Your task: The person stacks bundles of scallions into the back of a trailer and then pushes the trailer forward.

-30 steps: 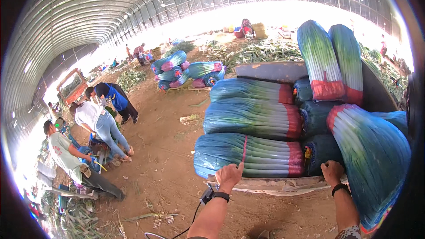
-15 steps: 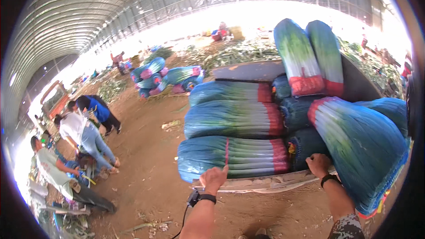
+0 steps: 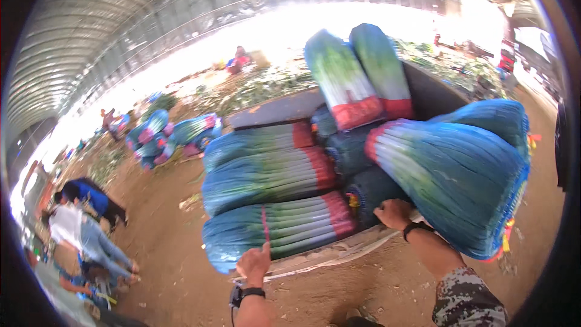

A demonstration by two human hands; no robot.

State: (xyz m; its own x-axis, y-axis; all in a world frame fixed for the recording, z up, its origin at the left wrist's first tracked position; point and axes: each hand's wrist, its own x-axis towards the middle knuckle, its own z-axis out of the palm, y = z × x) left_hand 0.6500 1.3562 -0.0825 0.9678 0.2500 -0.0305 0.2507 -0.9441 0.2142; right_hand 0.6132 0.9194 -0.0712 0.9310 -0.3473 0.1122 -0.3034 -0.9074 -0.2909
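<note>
Long mesh bags, blue, green, white and red and looking packed with green onions, lie side by side on a low cart. My left hand (image 3: 254, 264) is closed at the near side of the nearest bag (image 3: 302, 223), its fingertips at the lower end of a pink strap (image 3: 265, 221) that crosses the bag. Whether it grips the strap or the edge is unclear. My right hand (image 3: 394, 213) is curled against a dark blue bag end (image 3: 378, 191); what its fingers hold is hidden. A large flared bag (image 3: 457, 175) rests just beyond it, overhanging the cart's right side.
Two bags (image 3: 342, 79) lean on the cart's far end, by a dark panel (image 3: 278, 109). The cart's near edge (image 3: 339, 254) is pale and ragged. More bags (image 3: 148, 139) lie on the dirt floor (image 3: 163, 218). People (image 3: 91, 230) bend over at left; loose greens are strewn behind.
My view has swung right, so the cart, bags and both hands sit further left in the picture. Both hands keep their places against the bags.
</note>
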